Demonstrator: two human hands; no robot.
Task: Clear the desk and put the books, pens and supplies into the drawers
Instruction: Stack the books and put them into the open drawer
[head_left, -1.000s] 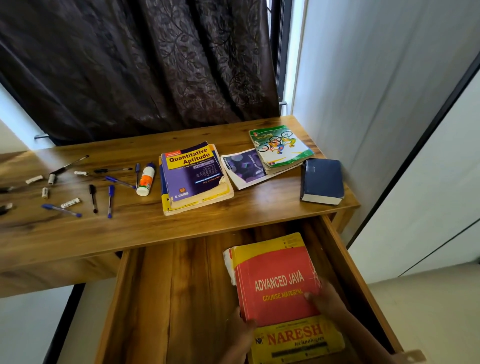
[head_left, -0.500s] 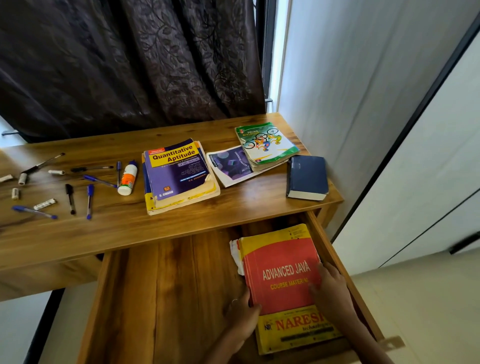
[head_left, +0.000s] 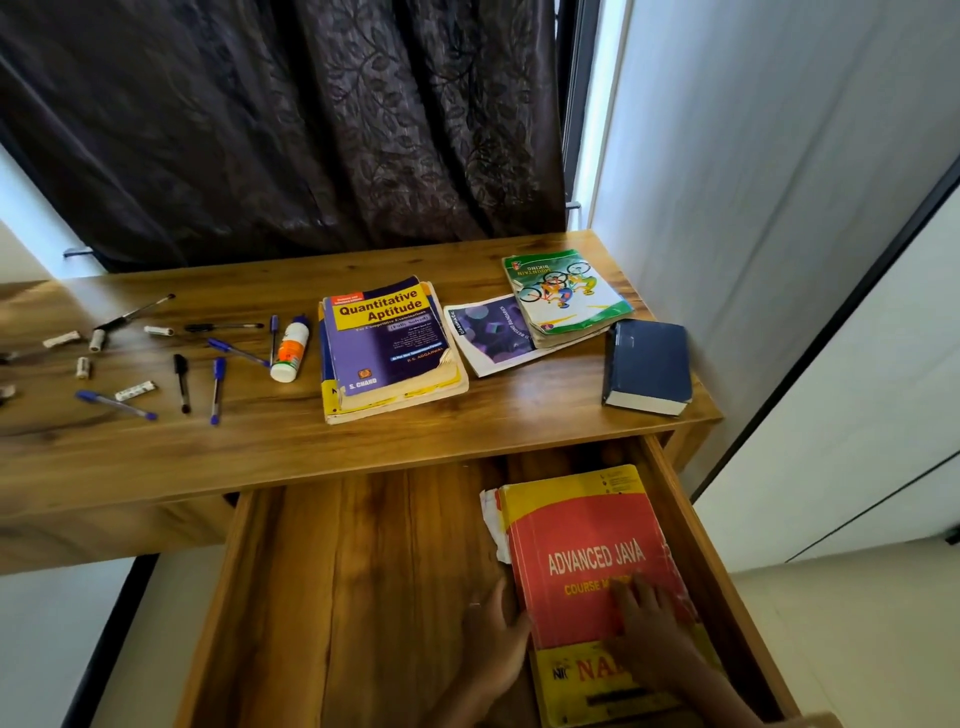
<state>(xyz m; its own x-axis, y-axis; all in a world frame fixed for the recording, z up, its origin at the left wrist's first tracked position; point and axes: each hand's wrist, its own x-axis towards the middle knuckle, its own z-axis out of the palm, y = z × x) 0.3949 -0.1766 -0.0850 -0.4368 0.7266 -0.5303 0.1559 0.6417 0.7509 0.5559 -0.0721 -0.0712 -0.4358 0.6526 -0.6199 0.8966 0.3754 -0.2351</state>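
A red and yellow "Advanced Java" book (head_left: 582, 519) lies flat in the right side of the open wooden drawer (head_left: 363, 571). My left hand (head_left: 493, 639) grips its left edge near the spine. My right hand (head_left: 649, 623) lies flat on the red cover with fingers spread. On the desk (head_left: 467, 421) are a "Quantitative Aptitude" book (head_left: 387, 338) on another book, a purple booklet (head_left: 488, 335), a green cycling book (head_left: 566, 291) and a thick blue book (head_left: 647, 366). Several pens (head_left: 215, 382) and a glue bottle (head_left: 292, 351) lie at the left.
Small white caps or erasers (head_left: 134, 391) are scattered among the pens. A dark curtain (head_left: 285, 130) hangs behind the desk and a white wall (head_left: 779, 208) stands to the right. The left part of the drawer floor is bare wood.
The book has slid further toward the drawer's right wall. My right hand has moved from the book's right edge onto its cover; my left hand stays at the left edge.
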